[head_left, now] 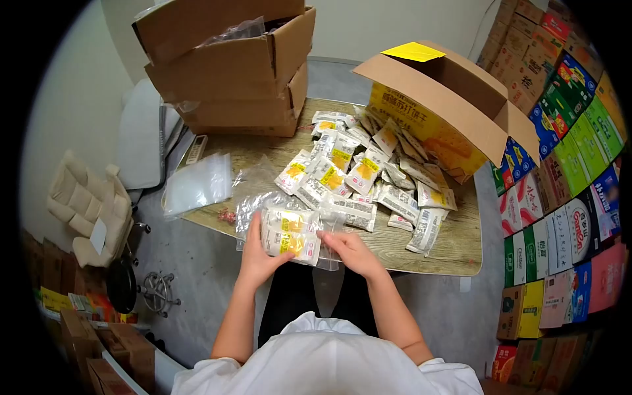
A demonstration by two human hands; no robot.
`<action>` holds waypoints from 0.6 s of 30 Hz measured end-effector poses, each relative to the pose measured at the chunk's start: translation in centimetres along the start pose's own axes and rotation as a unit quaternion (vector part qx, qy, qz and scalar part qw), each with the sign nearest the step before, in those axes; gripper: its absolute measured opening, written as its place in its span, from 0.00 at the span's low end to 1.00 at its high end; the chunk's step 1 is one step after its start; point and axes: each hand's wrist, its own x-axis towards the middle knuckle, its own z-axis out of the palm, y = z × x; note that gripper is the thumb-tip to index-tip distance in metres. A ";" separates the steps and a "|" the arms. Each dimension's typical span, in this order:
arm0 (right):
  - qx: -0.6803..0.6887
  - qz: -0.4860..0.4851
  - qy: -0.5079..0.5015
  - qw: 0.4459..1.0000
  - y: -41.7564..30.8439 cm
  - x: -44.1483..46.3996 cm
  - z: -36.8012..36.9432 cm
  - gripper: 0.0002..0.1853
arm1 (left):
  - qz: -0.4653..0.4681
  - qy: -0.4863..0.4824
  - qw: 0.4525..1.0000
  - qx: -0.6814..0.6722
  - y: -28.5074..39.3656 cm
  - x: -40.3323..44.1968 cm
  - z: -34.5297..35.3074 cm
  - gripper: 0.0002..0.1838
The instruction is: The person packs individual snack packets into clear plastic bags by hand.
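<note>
At the table's front edge, my left hand (259,258) is wrapped round a clear plastic bag with white-and-yellow snack packets (291,236) inside it. The thumb lies over the lower packet. On the other side, my right hand (353,253) pinches the loose clear plastic (330,258) of the same bag, its fingertips partly hidden by the film. Just beyond both hands spreads a heap of similar sealed snack packets (331,175), printed white and yellow.
A stack of flat clear bags (199,184) and a remote control (197,150) lie on the table (434,264) at left. Stacked cardboard boxes (220,72) stand behind. An open yellow-printed carton (421,122) tilts at back right. Product boxes (571,227) line the right wall; a chair (89,204) stands left.
</note>
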 end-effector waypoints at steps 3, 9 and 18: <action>-0.109 -0.049 -0.018 0.993 -0.6 -0.2 0.3 0.21 | -0.049 0.040 0.983 -0.170 -0.9 0.5 -0.1 0.54; -0.242 -0.179 0.102 0.948 0.9 -0.4 0.2 0.16 | -0.018 -0.005 1.000 -0.022 1.3 0.6 0.1 0.51; -0.081 -0.093 0.134 0.983 2.1 0.1 0.2 0.20 | 0.117 -0.005 0.992 0.052 2.1 0.5 0.0 0.55</action>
